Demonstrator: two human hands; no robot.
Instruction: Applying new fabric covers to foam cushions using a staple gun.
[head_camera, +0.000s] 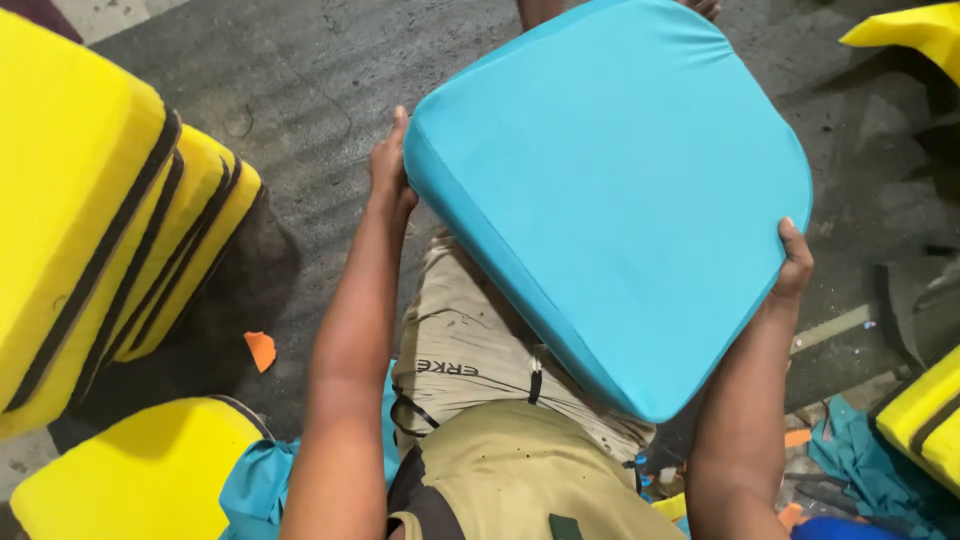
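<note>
Turquoise fabric, pulled smooth and tight, covers the square foam seat cushion (620, 200) with rounded corners that the person holds up over their lap, above the grey concrete floor (310, 80). Its broad face is tilted toward the viewer, one thick edge running down its lower left side, with small puckers at its far corner. The left hand (388, 165) presses flat against the cushion's left corner, fingers pointing away, arm stretched out. The right hand (793, 262) clasps the cushion's right edge, thumb on the face, forearm rising from below. Left of the cushion stands a stack of yellow cushions with black piping (100, 210); scraps of turquoise cloth (860, 460) lie below its right side.
</note>
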